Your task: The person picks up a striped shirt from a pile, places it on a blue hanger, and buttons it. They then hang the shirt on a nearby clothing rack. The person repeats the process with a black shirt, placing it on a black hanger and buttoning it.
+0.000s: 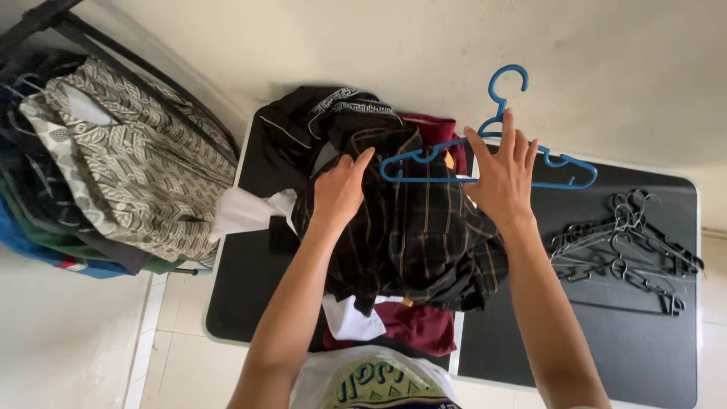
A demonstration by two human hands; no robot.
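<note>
Hanger [496, 151], blue plastic, sits pinched in the right hand [503, 178] by its bar. It looks light and stiff. Just left, the left hand [341, 189] lies open-fingered on the soft, floppy dark plaid shirt [416, 227]; its collar seems the best hold.

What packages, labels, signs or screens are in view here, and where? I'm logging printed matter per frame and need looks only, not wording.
No packages, signs or screens in view.
Small tag: orange-yellow, on the dark plaid shirt, just beside the blue hanger held by the right hand.
Printed lettering: blue and green on the person's own white shirt, bottom centre.
The left hand rests on the plaid shirt; nothing printed shows there.
</note>
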